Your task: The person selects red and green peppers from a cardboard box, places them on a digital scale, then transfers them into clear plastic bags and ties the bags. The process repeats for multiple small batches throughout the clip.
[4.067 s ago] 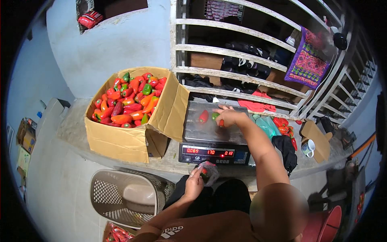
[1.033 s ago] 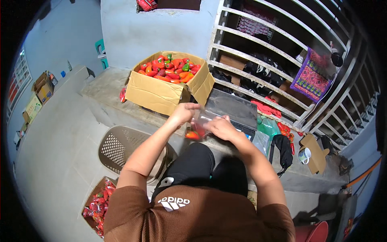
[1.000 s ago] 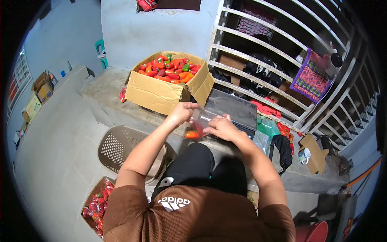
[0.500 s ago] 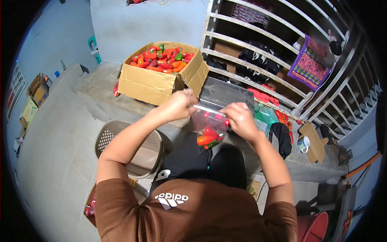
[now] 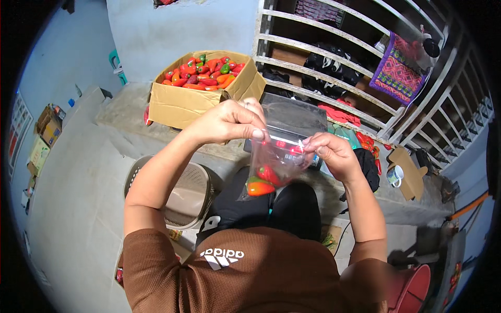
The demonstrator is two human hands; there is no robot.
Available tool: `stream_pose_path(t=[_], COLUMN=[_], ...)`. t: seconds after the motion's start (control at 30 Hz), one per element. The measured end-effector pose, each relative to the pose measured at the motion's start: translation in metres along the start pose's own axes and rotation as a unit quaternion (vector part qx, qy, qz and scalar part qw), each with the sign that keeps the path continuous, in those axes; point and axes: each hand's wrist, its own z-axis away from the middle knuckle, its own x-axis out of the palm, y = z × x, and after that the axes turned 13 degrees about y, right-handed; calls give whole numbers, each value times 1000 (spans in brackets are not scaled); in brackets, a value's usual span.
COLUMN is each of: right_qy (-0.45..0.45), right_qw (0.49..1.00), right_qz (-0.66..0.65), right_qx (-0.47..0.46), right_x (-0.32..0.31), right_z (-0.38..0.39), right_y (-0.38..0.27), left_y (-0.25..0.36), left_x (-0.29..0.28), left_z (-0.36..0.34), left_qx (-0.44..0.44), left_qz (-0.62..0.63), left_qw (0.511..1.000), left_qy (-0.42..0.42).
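A clear plastic bag [image 5: 259, 155] hangs between my two hands in front of my lap. Both hold it by its upper edge. My left hand [image 5: 236, 121] pinches one top corner between thumb and fingers, and my right hand [image 5: 334, 152] pinches the opposite side. At the bottom of the bag lie red and orange peppers [image 5: 261, 187] with some green on them. Just behind stands a dark weighing scale [image 5: 292, 116]; its lit red display shows through the plastic.
Ahead on the ledge, a cardboard box [image 5: 180, 106] brims with red peppers. A perforated plastic basket [image 5: 197, 201] stands left of my legs. To the right are a mug [image 5: 395, 176], a cardboard piece [image 5: 409, 161] and a red bucket [image 5: 412, 287]. White metal bars [image 5: 323, 73] rise behind the scale.
The bag has swung a little toward the left, and its peppers hang slightly lower-left. My right hand has moved right and turned, stretching the bag's top wider.
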Motion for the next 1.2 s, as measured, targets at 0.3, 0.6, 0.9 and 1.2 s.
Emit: stream_pose_path(t=[0.3,0.6,0.9,1.2], right_qy=[-100,-130,-20,13], right_qw=[939,868,951,929], right_qz=[307,469,306,370], right_qx=[-118,-97,33,-1], right_x=[-4,26,33,25], right_z=[14,-7,-56,-47], right_y=[-47,-48,-44,-27], left_y=[42,30,-79,-84], left_x=[6,22,120,150], left_z=[6,-4,120,101], left_qx=[38,73,-282,-440], left_qz=[-261,-160,660,396], left_qw=[948,984,681,742], left_qy=[-176,27,147,313])
